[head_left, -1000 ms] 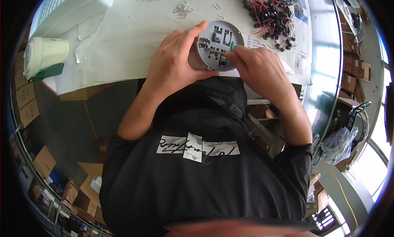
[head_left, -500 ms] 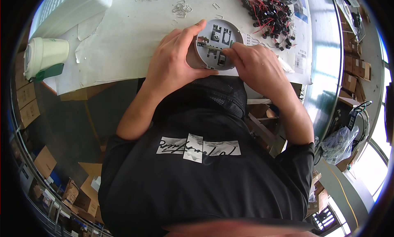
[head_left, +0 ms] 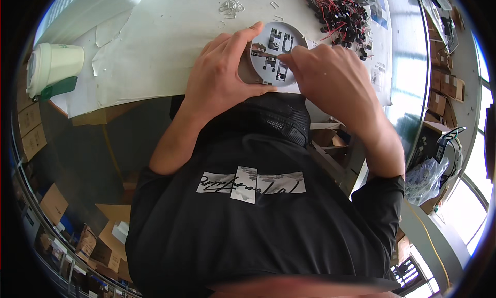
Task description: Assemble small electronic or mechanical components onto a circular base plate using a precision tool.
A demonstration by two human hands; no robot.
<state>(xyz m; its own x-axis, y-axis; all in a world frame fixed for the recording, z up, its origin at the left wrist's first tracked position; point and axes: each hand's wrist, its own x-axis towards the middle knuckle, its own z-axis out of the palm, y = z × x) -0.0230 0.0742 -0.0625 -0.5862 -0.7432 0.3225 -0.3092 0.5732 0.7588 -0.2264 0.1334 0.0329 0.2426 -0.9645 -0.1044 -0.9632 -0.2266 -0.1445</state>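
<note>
My left hand (head_left: 219, 65) is wrapped round the left side of a round grey plastic housing (head_left: 285, 28), thumb at its near rim and fingers at its far left rim. The housing is tilted, its open inside facing up, with several rectangular cut-outs and dark fittings in it. My right hand (head_left: 328, 73) is closed over the housing's right side and pinches a thin metal tool (head_left: 268, 55). Its tip points left, near the small parts by the housing's left inner wall. The tool's handle end is hidden in my fingers, so I cannot tell its exact kind.
A pile of black parts with red wires (head_left: 341, 19) lies beyond my right hand. Small clear U-shaped pieces (head_left: 231, 8) are scattered at the table's far side. At left stand a cream cup with green (head_left: 59, 65) and a white foam box (head_left: 88, 11).
My right hand has lifted and turned, its knuckles now farther from me and its elbow farther right. The tool has turned slightly with it. My left hand still grips the housing.
</note>
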